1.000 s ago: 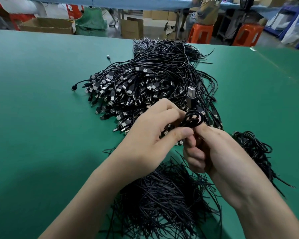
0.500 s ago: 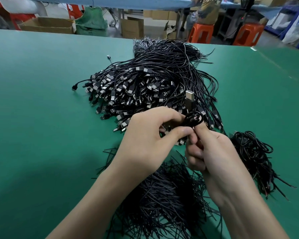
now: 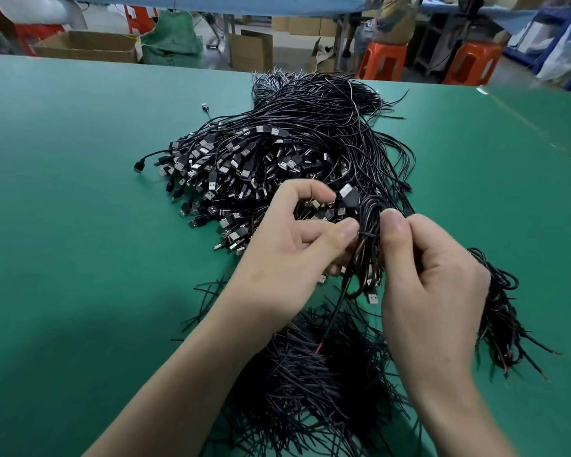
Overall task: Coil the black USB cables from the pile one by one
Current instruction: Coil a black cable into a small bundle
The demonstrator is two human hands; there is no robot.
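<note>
Your left hand and right hand both pinch one coiled cable; pile just beyond them.

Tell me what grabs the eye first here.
The big pile of black USB cables, plugs fanned toward the left, fills the middle of the green table. In front of it, the left hand and right hand pinch one coiled cable between them. A heap of thin black strands lies nearest the person.

coiled cable: black, looped, upright | pile: tangled, behind it
</note>
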